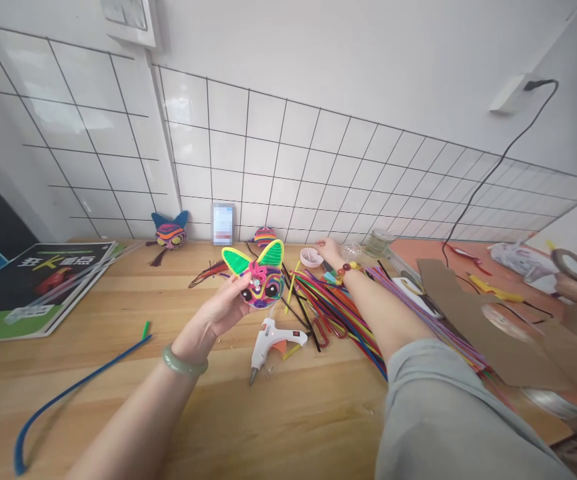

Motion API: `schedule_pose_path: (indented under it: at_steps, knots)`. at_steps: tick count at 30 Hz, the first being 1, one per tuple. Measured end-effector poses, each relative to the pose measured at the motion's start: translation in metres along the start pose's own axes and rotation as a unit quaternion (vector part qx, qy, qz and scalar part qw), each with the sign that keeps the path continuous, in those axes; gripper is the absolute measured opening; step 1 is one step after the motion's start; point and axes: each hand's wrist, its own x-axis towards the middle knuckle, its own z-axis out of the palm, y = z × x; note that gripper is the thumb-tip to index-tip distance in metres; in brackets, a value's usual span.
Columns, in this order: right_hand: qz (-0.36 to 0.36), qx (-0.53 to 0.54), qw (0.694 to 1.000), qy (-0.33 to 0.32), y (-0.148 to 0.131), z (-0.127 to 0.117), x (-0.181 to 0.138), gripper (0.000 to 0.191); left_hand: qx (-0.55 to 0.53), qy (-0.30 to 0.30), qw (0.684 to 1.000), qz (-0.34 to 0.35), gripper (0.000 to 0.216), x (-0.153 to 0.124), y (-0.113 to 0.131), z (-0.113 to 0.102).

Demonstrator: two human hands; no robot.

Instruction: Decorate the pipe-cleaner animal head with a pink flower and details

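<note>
My left hand (228,303) is closed around a striped, many-coloured animal head ornament (263,290), holding it up over the table. The ornament has green ears edged in yellow, dark round eyes, a pink fuzzy bow and small shiny pieces on its forehead. Stretched to the back of the table, my right hand (329,249) is at the right rim of a small pink bowl (311,259). Its fingers look curled together; whatever they may hold is too small to see. Below the ornament lies a white hot glue gun (274,343), nozzle towards me.
Bundled pipe cleaners (335,303) lie under my right forearm. A blue-eared ornament (169,230), a phone (223,225) and another striped piece (265,237) stand along the wall. A blue pipe cleaner (78,387) lies left. Cardboard (498,333) and another person's hand (575,288) are at right.
</note>
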Motion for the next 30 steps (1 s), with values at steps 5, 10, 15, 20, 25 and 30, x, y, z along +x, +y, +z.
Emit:
schedule_pose_path:
  at_steps: [5,10,15,20,25,30]
  knots:
    - [-0.111,0.084,0.986,0.089,-0.059,-0.017,-0.059,0.024,-0.008,0.017,1.0,0.02,0.04,-0.001,0.003,0.009]
    - [-0.488,0.074,0.867,0.064,-0.112,-0.028,-0.17,0.009,-0.009,0.044,0.998,0.043,0.027,-0.002,-0.001,0.02]
    - [-0.507,-0.02,0.86,0.056,-0.124,-0.014,-0.211,0.011,-0.007,0.051,0.997,0.054,0.021,-0.003,-0.011,0.024]
    - [-0.444,0.057,0.893,0.033,-0.111,-0.006,-0.209,0.014,0.026,0.065,0.995,0.072,0.026,-0.004,-0.014,0.026]
    - [-0.355,0.172,0.919,-0.001,-0.105,-0.007,-0.21,0.013,0.076,0.095,0.989,0.08,0.033,-0.005,-0.013,0.031]
    - [-0.234,0.26,0.934,-0.073,-0.102,-0.005,-0.206,0.015,0.088,0.11,0.988,0.057,0.034,-0.005,-0.012,0.032]
